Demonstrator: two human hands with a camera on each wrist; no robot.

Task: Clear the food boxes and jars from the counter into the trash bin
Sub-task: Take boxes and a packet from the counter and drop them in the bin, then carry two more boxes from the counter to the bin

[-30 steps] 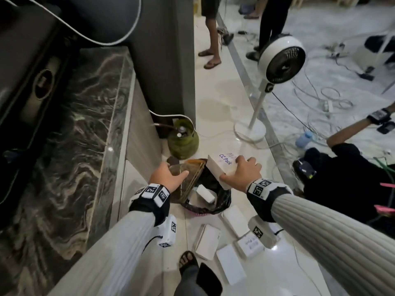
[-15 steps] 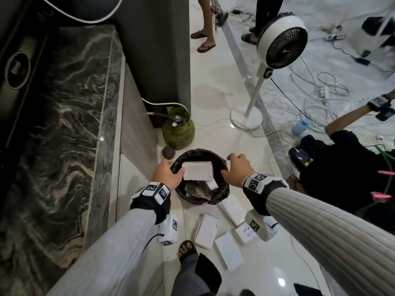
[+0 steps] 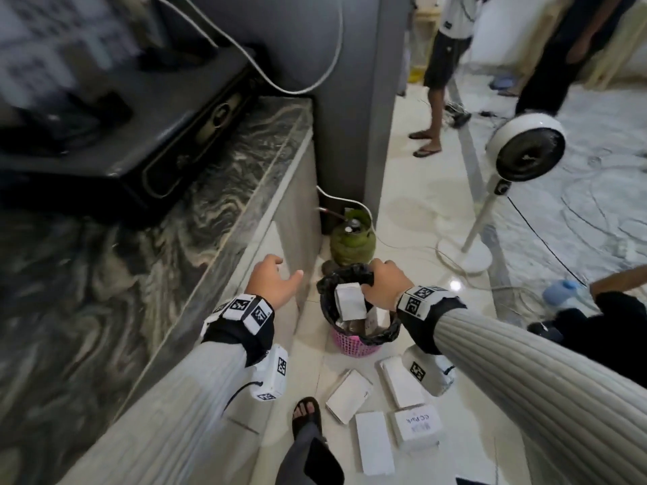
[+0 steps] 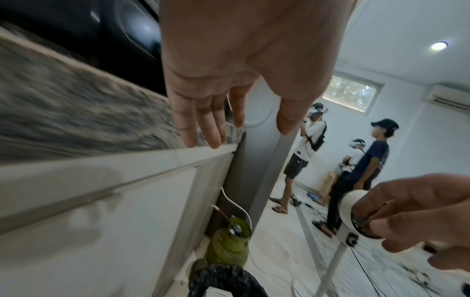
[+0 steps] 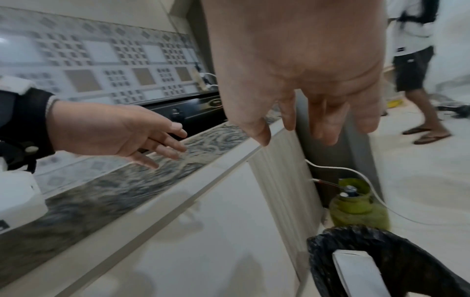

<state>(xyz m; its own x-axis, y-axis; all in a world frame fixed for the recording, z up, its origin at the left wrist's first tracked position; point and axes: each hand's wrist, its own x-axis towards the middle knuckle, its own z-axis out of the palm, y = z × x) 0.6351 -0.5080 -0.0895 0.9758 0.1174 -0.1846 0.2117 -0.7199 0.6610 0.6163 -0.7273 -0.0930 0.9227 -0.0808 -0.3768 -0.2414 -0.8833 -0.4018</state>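
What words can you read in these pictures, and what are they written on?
"CC Pack": handwritten on a white food box lying on the floor, seen upside down in the head view.
Small blue print below it: too blurred to read.
Emblem on the black stove: too blurred to read.
Wrist bands: only square code patterns, no words.

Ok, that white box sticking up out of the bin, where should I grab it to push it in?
Grip the white box by its raised top edge, coming from above with the right hand, which hovers beside it. It stands tilted on end, above the trash bin rim, so only its upper part looks free.

four boxes [image 3: 402, 413] on floor, one bin [image 3: 353, 344]
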